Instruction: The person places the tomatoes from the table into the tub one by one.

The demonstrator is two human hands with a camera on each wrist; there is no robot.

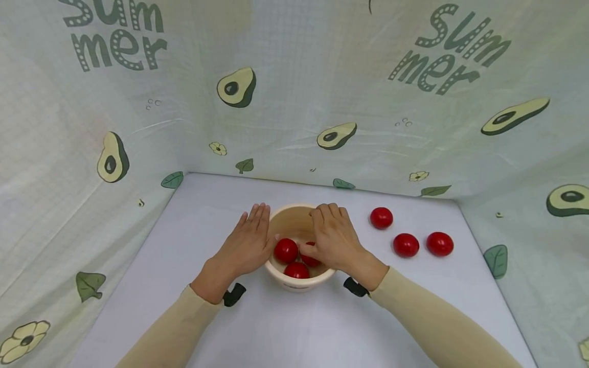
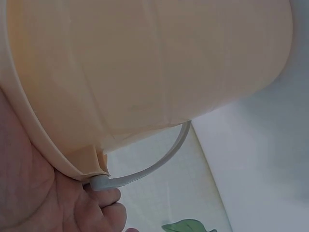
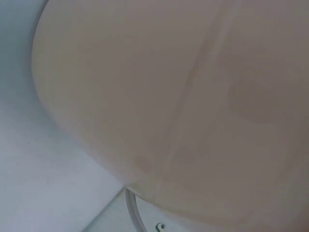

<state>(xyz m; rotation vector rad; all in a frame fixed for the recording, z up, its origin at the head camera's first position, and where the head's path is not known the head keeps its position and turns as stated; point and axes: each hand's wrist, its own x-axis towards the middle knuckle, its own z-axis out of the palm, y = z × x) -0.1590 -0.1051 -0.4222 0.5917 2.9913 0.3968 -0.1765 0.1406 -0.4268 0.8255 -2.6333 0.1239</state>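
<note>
A cream bucket (image 1: 294, 221) stands mid-table and holds three red tomatoes (image 1: 286, 250), one partly under my right thumb. My left hand (image 1: 248, 240) lies with straight fingers against the bucket's left rim. In the left wrist view its palm (image 2: 29, 193) presses under the rim of the bucket (image 2: 154, 67), by the pale handle (image 2: 159, 162). My right hand (image 1: 336, 237) rests over the right rim, fingers stretched along it, thumb touching a tomato inside. The right wrist view is filled by the bucket wall (image 3: 193, 96).
Three more tomatoes (image 1: 381, 217) (image 1: 406, 245) (image 1: 439, 244) lie on the white table (image 1: 294, 327) to the right of the bucket. Avocado-print cloth walls (image 1: 322, 102) close in the back and both sides.
</note>
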